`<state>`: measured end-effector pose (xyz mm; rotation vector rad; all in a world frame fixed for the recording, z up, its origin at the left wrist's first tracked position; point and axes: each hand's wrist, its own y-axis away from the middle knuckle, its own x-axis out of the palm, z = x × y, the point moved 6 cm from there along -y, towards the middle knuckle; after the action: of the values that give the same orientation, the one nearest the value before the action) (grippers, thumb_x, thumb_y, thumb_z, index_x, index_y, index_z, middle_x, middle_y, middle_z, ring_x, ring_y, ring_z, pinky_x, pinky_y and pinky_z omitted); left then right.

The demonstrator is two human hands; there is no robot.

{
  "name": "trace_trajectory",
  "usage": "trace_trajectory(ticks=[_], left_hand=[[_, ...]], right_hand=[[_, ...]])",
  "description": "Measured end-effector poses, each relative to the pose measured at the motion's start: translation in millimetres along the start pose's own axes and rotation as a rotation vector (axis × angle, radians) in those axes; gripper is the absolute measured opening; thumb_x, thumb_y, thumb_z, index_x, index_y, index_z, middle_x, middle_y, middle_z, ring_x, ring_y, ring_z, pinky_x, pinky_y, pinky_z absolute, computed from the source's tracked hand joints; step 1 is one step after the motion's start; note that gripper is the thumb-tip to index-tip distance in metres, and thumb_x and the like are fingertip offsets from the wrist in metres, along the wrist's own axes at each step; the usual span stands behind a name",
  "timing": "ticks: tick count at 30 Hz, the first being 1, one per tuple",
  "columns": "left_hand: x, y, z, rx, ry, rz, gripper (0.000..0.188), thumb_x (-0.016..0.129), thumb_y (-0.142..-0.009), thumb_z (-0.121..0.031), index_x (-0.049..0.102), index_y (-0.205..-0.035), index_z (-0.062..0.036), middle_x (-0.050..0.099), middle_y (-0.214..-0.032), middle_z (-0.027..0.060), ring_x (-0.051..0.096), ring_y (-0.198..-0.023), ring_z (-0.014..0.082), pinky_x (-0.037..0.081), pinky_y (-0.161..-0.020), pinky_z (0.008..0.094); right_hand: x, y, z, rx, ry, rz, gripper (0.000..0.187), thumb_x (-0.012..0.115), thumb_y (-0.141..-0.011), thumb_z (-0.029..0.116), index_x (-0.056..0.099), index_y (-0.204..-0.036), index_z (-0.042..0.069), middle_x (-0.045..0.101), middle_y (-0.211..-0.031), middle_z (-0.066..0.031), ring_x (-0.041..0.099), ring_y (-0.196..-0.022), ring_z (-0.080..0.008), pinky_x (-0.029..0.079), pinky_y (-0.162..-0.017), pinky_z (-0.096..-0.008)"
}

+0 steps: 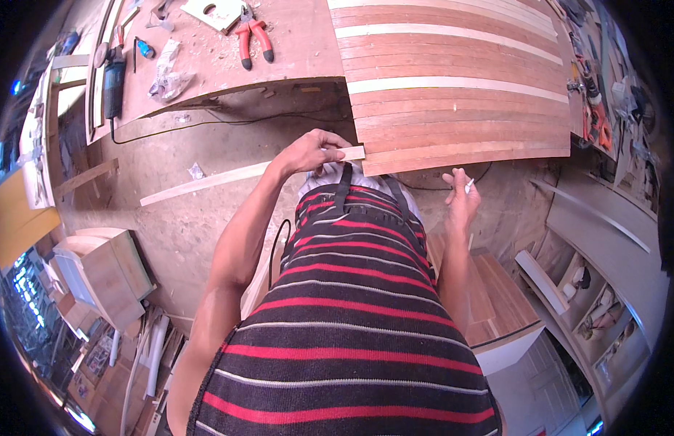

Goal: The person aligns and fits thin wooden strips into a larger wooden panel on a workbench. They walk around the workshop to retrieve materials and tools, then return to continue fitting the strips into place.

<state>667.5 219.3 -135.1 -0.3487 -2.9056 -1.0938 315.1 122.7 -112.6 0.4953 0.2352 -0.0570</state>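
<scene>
My left hand point(308, 151) grips a long pale wooden strip point(206, 183) near its right end, which reaches the edge of a panel of reddish and pale wood slats point(453, 87) lying on the workbench. The strip runs down to the left over the dusty floor. My right hand point(462, 195) is raised below the panel's near edge and pinches a small white stick-like object point(468, 186) between its fingers. My striped shirt fills the lower middle of the view.
Red-handled pliers point(253, 38), a crumpled plastic bag point(168, 71) and an angle grinder point(113, 78) lie on the bench at upper left. A wooden box point(104, 272) stands at left, a stack of boards point(497, 298) at lower right, tools along the right bench edge point(595, 109).
</scene>
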Motion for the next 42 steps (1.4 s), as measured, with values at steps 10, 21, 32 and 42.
trace_trajectory(ticks=[10, 21, 32, 42], left_hand=[[2, 0, -2, -0.003, 0.021, -0.033, 0.026, 0.062, -0.096, -0.012, 0.070, -0.119, -0.0030, 0.069, -0.081, 0.0023, 0.061, -0.067, 0.0086, 0.050, -0.053, 0.0264], [4, -4, 2, -0.041, -0.010, -0.038, 0.025, 0.061, -0.096, -0.013, 0.071, -0.117, -0.0023, 0.069, -0.081, 0.0024, 0.061, -0.067, 0.0088, 0.051, -0.054, 0.0273], [5, -18, -14, -0.054, -0.087, -0.048, 0.029, 0.069, -0.093, -0.022, 0.071, -0.114, -0.0022, 0.070, -0.080, 0.0063, 0.064, -0.062, 0.0125, 0.053, -0.053, 0.0280], [15, -45, -1, -0.001, 0.077, 0.034, 0.016, 0.071, -0.089, -0.008, 0.072, -0.100, 0.0042, 0.067, -0.076, 0.0041, 0.062, -0.059, 0.0111, 0.053, -0.052, 0.0271]], right_hand=[[16, 6, -19, 0.061, -0.023, -0.004, 0.046, 0.066, -0.097, 0.038, 0.064, -0.114, -0.005, 0.074, -0.095, -0.0167, 0.046, -0.051, -0.0040, 0.032, -0.046, -0.0200], [20, 3, -3, 0.017, -0.011, -0.002, 0.040, 0.066, -0.098, 0.036, 0.065, -0.108, -0.003, 0.074, -0.091, -0.0147, 0.045, -0.048, -0.0045, 0.033, -0.044, -0.0215], [11, -22, -28, 0.063, -0.116, -0.114, 0.046, 0.068, -0.095, 0.043, 0.061, -0.105, -0.001, 0.068, -0.091, -0.0130, 0.044, -0.049, -0.0058, 0.034, -0.044, -0.0220], [12, -30, -33, 0.091, -0.163, -0.019, 0.045, 0.070, -0.094, 0.044, 0.064, -0.103, 0.000, 0.067, -0.091, -0.0129, 0.042, -0.049, -0.0053, 0.033, -0.044, -0.0219]])
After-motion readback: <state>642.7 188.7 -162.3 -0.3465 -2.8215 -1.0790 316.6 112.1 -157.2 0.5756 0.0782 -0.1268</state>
